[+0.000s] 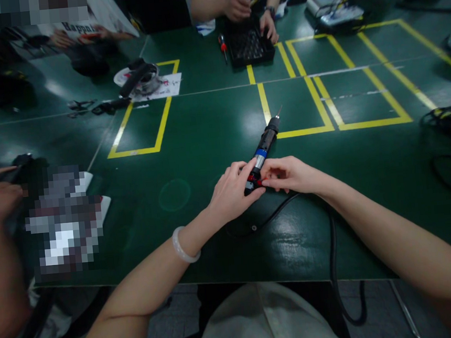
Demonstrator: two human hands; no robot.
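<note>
Driver: a pen-shaped power tool (pixel 263 150) lying on the green table (pixel 212 112), silver bit pointing away and slightly right, blue band around its body.
Left hand: clamped over the rear of the power tool (pixel 233 187), fingers across the top, thumb at the near side.
Right hand: fingers curled (pixel 291 174), thumb and fingertip closed on a red part (pixel 261 182) at the tool's rear.
Left wrist: a pale bangle (pixel 185 245).
Cable: black (pixel 276 212), on the table just below the hands.
Far side: a person's hand (pixel 238 6) above a black tray (pixel 235 60); a red-and-black screwdriver (pixel 223 44) beside the tray.
</note>
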